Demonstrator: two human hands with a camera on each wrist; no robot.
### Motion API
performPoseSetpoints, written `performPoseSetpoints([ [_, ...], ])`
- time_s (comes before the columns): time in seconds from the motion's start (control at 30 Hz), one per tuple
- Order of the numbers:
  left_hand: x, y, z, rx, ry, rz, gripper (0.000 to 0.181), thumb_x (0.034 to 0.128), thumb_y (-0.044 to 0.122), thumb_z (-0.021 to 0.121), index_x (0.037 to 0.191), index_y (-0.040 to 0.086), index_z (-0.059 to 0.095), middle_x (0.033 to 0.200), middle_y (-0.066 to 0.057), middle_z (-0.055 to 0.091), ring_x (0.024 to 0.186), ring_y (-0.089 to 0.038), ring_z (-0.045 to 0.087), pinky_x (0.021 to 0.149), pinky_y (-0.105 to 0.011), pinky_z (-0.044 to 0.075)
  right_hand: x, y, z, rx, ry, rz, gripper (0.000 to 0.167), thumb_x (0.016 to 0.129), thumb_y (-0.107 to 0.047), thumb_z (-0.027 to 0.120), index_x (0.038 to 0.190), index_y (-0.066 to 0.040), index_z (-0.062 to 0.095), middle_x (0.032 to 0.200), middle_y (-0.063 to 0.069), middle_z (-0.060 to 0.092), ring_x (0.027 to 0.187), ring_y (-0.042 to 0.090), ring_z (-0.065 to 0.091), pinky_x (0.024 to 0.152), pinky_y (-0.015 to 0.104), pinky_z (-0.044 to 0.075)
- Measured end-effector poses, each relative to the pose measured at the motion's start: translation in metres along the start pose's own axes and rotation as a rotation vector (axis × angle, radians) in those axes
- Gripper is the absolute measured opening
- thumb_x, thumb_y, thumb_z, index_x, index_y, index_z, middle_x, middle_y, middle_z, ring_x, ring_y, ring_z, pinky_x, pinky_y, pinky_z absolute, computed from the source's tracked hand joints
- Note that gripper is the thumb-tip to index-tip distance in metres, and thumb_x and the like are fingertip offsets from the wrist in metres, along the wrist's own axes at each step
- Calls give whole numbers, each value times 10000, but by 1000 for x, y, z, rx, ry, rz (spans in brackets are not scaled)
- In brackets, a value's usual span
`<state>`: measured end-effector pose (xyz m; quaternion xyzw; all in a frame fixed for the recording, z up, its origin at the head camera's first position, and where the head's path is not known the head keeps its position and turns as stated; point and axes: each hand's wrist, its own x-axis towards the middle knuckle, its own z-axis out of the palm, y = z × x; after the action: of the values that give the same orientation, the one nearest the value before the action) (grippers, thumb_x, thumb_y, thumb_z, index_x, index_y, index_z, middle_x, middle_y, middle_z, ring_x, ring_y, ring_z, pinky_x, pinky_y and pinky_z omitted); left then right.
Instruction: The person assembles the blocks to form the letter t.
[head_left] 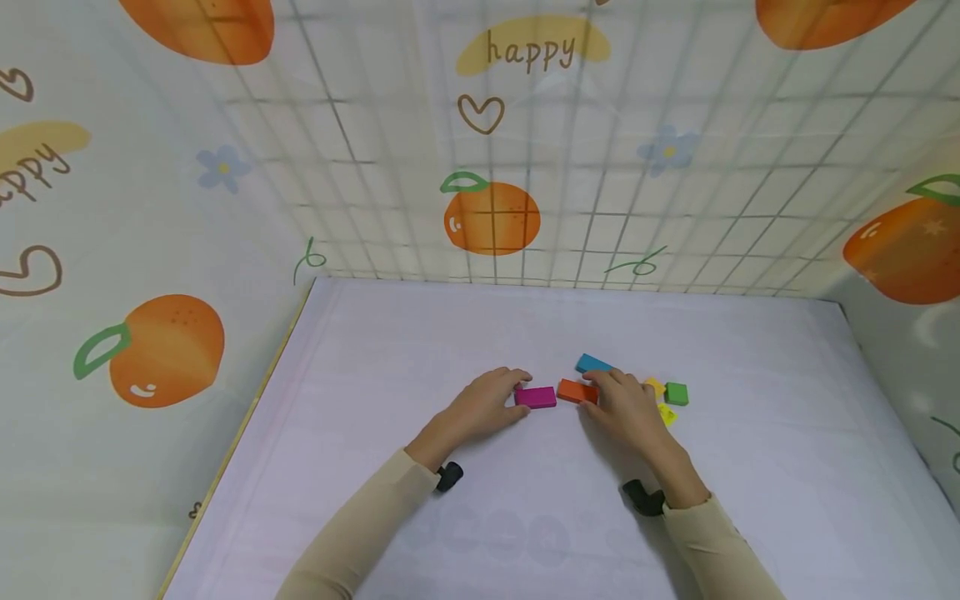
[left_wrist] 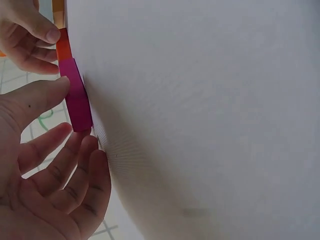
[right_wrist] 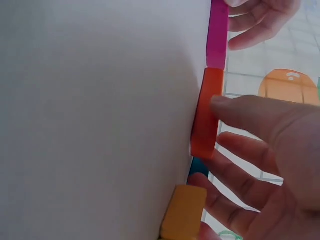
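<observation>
A magenta block [head_left: 536, 397] and an orange-red block [head_left: 577, 391] lie end to end on the white surface, touching or nearly so. My left hand [head_left: 486, 404] holds the magenta block's left end, thumb on the near side and fingers around the far side. In the left wrist view the thumb rests on the magenta block [left_wrist: 78, 100]. My right hand [head_left: 632, 410] grips the orange-red block's right end; the right wrist view has the thumb on the orange-red block [right_wrist: 207, 117], with the fingers partly hidden behind it.
Behind the right hand lies a blue block [head_left: 593, 363], partly covered. Right of that hand are an orange-yellow block [head_left: 656, 387], a green block [head_left: 677, 394] and a yellow block [head_left: 667, 414]. A patterned cloth [head_left: 405, 217] hangs beyond the table's far edge.
</observation>
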<state>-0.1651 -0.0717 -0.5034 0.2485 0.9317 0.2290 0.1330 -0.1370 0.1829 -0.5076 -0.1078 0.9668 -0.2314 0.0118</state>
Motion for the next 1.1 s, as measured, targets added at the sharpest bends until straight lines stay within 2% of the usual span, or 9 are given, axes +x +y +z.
performPoseSetpoints([
  [0.3,5,-8,3,-130,-11,3,549,905,248,761,1403,150,552,1201,20,615,1055,-125,572,903,-293,490,4,1,2,36,-29,11,492,848,-179,813,1296,-71,638,1235,160,622,1068,340,540,860,566,383],
  [0.63,8,-15,4,-244,-28,-25,538,888,222,782,1379,150,571,1164,53,616,1029,-111,582,867,-270,493,5,2,0,75,-31,22,399,846,-160,807,1211,-57,684,1153,140,630,1017,316,531,824,528,374],
  [1.1,8,-11,2,-325,26,-1,535,845,83,811,1334,36,600,1068,15,650,924,-107,592,822,-230,492,4,5,0,112,-23,18,387,861,-166,792,1218,-70,681,1153,122,630,1012,295,534,813,503,360],
])
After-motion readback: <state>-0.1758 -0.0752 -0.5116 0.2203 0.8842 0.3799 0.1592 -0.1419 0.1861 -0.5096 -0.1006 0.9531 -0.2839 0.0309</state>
